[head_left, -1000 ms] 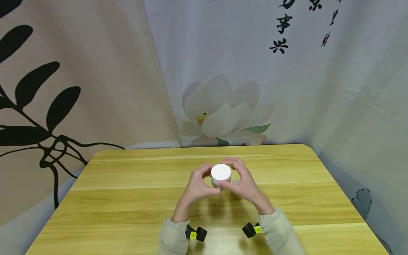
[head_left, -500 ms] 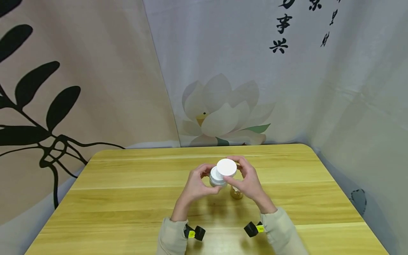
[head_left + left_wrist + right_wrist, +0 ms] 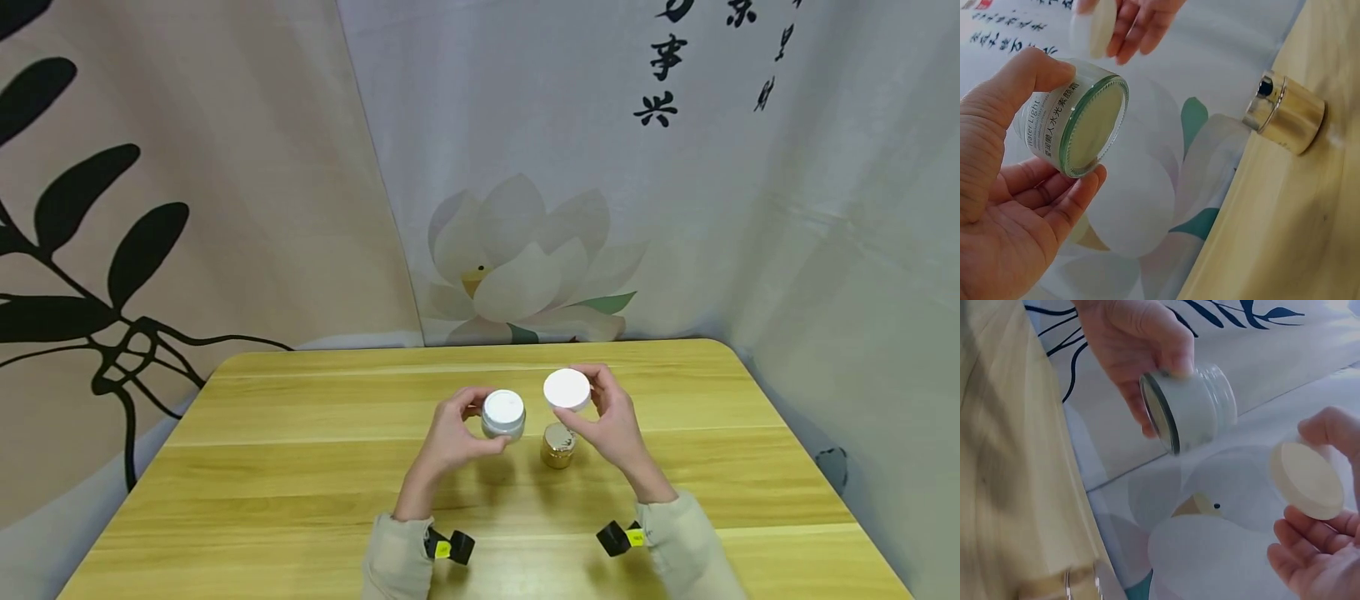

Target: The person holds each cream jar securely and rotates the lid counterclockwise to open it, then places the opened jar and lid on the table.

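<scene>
My left hand (image 3: pixel 456 433) grips a glass cream jar (image 3: pixel 503 415) between thumb and fingers, held above the table. Printed lettering runs round the side of the jar (image 3: pixel 1063 115), and its lid is off. To the right, my right hand (image 3: pixel 613 419) pinches a round white lid (image 3: pixel 567 389) by its edge, apart from the jar. In the right wrist view the pale underside of the lid (image 3: pixel 1307 480) shows. Just below and between the hands, a small gold jar (image 3: pixel 558 446) with a shiny top stands upright on the table, touched by neither hand.
The wooden table (image 3: pixel 300 467) spreads out to both sides of the hands. Behind its far edge hangs a printed curtain (image 3: pixel 540 167) with a flower, leaves and characters. Each wrist wears a small black camera (image 3: pixel 461 547).
My right hand has lifted the white lid off the jar and carried it right. My left hand has moved slightly left with the jar. The gold jar has come into full view.
</scene>
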A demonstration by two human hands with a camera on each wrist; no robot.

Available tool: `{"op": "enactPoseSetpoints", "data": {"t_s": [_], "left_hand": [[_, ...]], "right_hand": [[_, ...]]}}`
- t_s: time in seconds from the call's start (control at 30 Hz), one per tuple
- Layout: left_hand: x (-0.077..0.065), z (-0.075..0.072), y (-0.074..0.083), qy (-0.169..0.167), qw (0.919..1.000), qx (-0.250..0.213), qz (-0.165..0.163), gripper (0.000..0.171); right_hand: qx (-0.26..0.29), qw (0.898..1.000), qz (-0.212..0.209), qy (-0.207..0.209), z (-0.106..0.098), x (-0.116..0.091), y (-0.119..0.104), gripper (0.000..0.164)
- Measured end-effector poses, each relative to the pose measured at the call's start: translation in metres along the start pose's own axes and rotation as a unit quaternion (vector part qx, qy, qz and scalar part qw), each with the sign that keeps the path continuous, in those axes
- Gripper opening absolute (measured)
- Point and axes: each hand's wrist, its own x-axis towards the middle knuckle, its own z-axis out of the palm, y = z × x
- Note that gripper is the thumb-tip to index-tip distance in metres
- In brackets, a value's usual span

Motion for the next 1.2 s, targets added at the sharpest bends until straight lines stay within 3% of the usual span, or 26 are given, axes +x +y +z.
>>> {"op": "enactPoseSetpoints", "data": {"t_s": [0.2,0.57,0.87,1.2], "left_hand": [[-0.003,-0.007,-0.001,0.006,0.9996,0.010,-0.024,0.049],[-0.005,-0.015,-0.006,0.013,0.9990,0.007,-0.041,0.049],[-0.006,-0.017,-0.007,0.016,0.9989,0.008,-0.043,0.049],[-0.006,-0.019,-0.010,0.017,0.9988,0.005,-0.046,0.049]], "right_hand": [[-0.046,0.999,0.008,-0.001,-0.011,-0.005,0.001,0.052],[-0.116,0.993,0.022,0.011,-0.021,-0.012,-0.024,0.055],[-0.151,0.987,-0.002,0.050,-0.030,-0.019,-0.018,0.052],[-0.200,0.979,-0.008,0.042,-0.040,-0.026,-0.014,0.051]]}}
